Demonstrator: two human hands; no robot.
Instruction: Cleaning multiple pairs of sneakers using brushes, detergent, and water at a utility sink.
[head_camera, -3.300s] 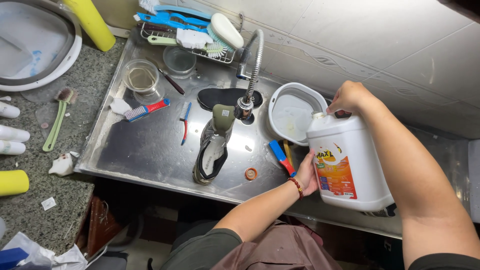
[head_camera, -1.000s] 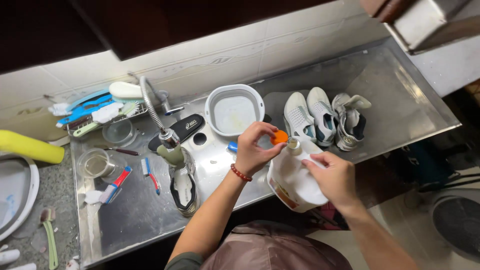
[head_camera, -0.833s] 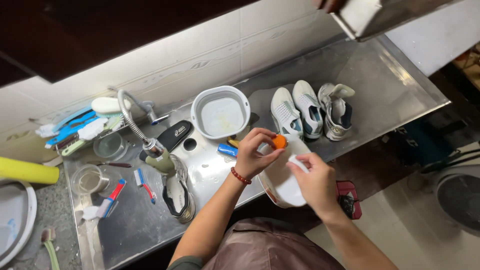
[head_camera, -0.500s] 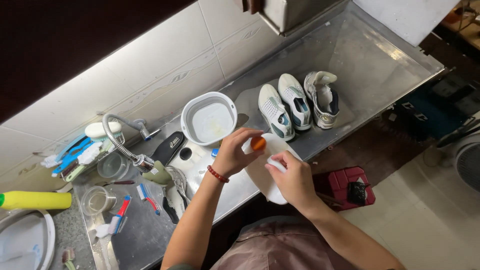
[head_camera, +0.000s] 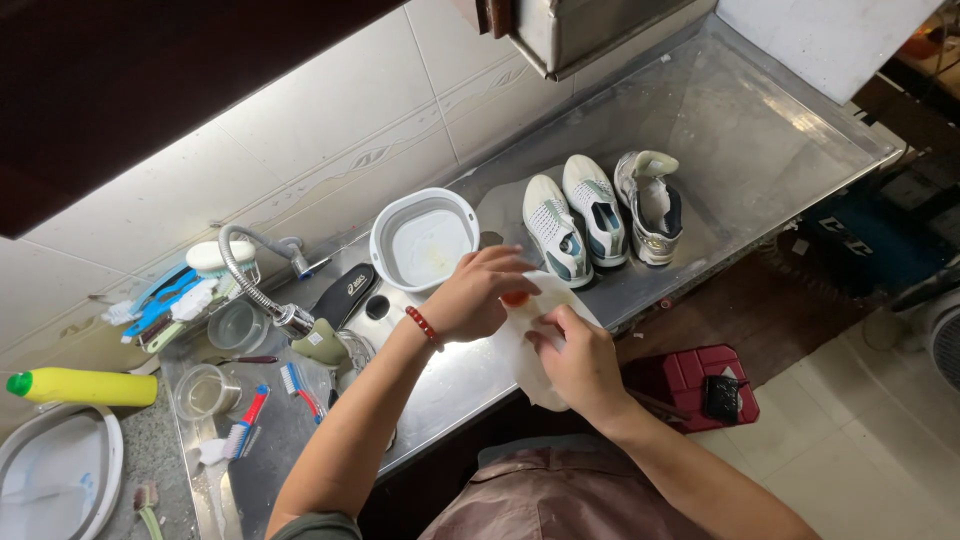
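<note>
With the left hand (head_camera: 478, 295) closed on the orange cap (head_camera: 514, 298) and the right hand (head_camera: 575, 360) gripping the white jug (head_camera: 528, 350) at the tabletop's (head_camera: 740, 120) front edge, a crooked cap could let it leak, or a wet grip drop it.

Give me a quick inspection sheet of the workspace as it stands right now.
Surface: steel sink counter, wet-looking.
Job's things: white jug; orange cap at its neck.
Clutter: white basin, three sneakers, brushes, glass cup, black insole, yellow bottle.
Hands: left hand closed over the cap; right hand gripping the jug.
Cables: nothing seen; flexible faucet hose only.
Surroundings: tiled wall, red box on floor.
</note>
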